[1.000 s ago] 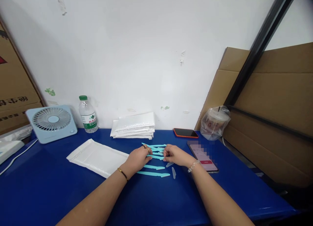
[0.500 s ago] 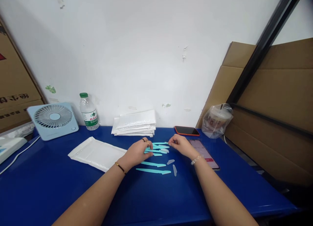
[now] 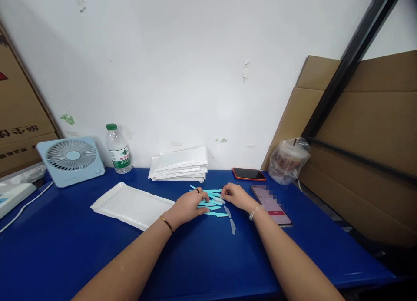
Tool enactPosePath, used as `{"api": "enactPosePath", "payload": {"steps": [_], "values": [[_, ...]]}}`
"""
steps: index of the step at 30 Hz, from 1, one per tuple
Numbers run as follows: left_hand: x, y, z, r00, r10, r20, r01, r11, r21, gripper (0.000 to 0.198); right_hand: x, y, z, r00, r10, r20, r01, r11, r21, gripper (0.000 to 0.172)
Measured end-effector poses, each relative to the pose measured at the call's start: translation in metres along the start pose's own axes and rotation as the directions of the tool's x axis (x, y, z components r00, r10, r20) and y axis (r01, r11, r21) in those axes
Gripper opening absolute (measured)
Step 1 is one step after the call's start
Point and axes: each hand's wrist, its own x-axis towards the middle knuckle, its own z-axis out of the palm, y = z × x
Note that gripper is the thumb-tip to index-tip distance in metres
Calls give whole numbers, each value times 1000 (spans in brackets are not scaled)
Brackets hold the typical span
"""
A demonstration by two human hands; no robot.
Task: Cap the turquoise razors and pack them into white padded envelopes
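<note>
Several thin turquoise plastic sticks [image 3: 213, 203] lie bunched together on the blue table [image 3: 65, 244]. My left hand [image 3: 189, 204] rests on their left ends, fingers curled over them and pressing them together. At their right ends, my right hand [image 3: 235, 196] pinches the sticks with its fingertips. Two small clear plastic caps [image 3: 230, 219] lie loose on the table just in front of my right hand.
A white padded envelope [image 3: 130, 205] lies left of the sticks; a stack of them [image 3: 180, 164] sits by the wall. A small fan [image 3: 70, 160] and water bottle [image 3: 118, 149] stand left. Two phones [image 3: 272, 205] and a bagged drink [image 3: 289, 161] are right.
The two sticks that lay apart nearer to me have been gathered into the bunch. My left hand shifted right over the sticks; my right hand drew back towards them.
</note>
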Motion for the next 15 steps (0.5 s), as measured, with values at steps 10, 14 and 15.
{"api": "enactPosePath", "payload": {"steps": [10,14,15], "values": [[6,-12,-16,973,-83,-216,143,949,280,23,2,-30,-8,987,-157,-23,156,988,-10,11],[2,-19,-19,979,-105,-174,151,948,280,23,-1,-17,-13,995,-101,21,101,995,4,11],[2,-20,-18,985,-97,-143,133,953,273,24,-2,-14,-14,995,-87,43,86,996,13,11]]}}
